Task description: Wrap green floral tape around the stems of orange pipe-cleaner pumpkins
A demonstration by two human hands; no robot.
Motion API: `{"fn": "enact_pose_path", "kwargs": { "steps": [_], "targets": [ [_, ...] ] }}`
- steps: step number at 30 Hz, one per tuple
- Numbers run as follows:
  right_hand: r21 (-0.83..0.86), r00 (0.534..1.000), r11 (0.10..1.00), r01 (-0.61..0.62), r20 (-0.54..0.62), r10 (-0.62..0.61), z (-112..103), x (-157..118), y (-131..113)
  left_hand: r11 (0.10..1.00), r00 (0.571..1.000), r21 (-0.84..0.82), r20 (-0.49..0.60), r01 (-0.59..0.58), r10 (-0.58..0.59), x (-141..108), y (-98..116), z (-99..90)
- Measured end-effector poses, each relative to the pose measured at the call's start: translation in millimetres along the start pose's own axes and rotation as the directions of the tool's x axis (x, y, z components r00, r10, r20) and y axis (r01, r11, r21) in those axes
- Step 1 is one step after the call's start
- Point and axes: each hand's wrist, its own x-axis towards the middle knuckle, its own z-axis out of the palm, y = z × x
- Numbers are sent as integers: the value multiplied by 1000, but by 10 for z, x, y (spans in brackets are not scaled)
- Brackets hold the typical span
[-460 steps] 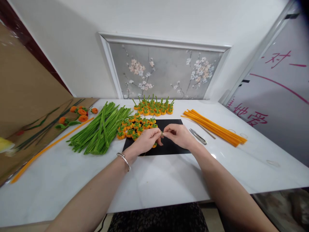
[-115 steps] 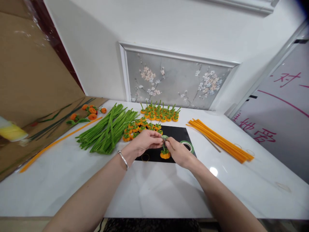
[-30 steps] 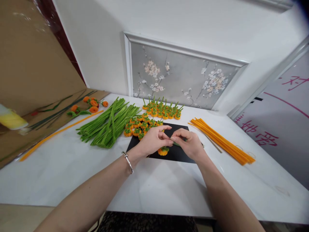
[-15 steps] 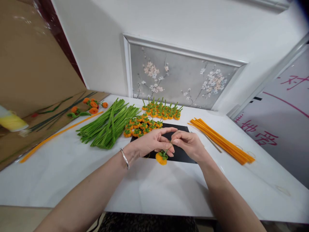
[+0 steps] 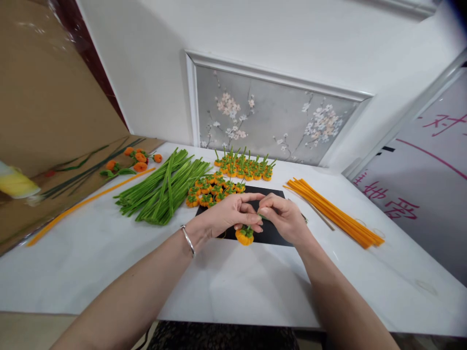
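An orange pipe-cleaner pumpkin (image 5: 244, 237) with a green top hangs below my fingers, over the near edge of a black mat (image 5: 273, 233). My left hand (image 5: 239, 211), with a silver bangle at the wrist, pinches its green stem between thumb and fingers. Close beside it, my right hand (image 5: 282, 216) is closed, thumb and forefinger pinching the stem's upper end. The fingertips hide most of the stem. Just behind my left hand stand several finished pumpkins (image 5: 206, 199) with short green tops, and behind those a group with upright stems (image 5: 251, 167).
A pile of green pipe cleaners (image 5: 160, 187) lies left of the mat. Orange pipe cleaners (image 5: 335, 214) lie in a bundle at right, beside a thin stick (image 5: 321, 216). Orange flowers (image 5: 140, 158) rest on cardboard at far left, near a yellow-labelled bottle (image 5: 18, 182). A wall borders the white table (image 5: 219, 287).
The pumpkin has risen slightly and hangs more upright below my left fingers. My right hand has shifted a little left and stays pinched at the stem.
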Motion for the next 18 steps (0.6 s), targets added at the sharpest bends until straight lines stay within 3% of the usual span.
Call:
{"fn": "enact_pose_path", "kwargs": {
  "steps": [13, 18],
  "targets": [
    [-79, 996, 992, 93, 24, -92, -1, 0, 13, 998, 997, -61, 81, 0, 5, -20, -5, -22],
    [-10, 994, 1000, 15, -109, -16, -52, 7, 18, 996, 998, -86, 62, -6, 11, -28, 17, -21]
  ]
}}
